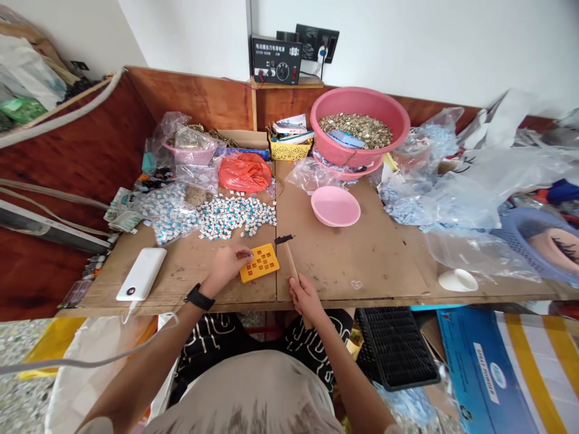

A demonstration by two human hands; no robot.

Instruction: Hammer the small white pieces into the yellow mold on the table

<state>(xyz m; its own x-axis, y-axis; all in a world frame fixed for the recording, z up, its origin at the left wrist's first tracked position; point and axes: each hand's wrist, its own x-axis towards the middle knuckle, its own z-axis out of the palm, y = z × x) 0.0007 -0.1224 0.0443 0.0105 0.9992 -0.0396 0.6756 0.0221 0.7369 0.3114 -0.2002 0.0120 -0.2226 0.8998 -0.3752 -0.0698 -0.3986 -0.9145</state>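
Observation:
My left hand (226,264) is at the left edge of a yellow tray (259,263) with rows of small square recesses. Its thumb and fingers are pinched together on a small white-and-blue piece, mostly hidden by the fingertips. Several recesses show orange-brown squares. My right hand (306,296) is wrapped round the wooden handle of a small hammer (291,260). The hammer's dark head points away from me, just beyond the tray's right side. Behind the tray lies a spread pile of small white-and-blue pieces (235,215).
A pink bowl (335,206) stands beyond the hammer. Further back is a big pink basin (398,114) of brass-coloured parts. A white power bank (142,274) with a cable lies left. Plastic bags (461,193) and a white cup (458,280) are on the right.

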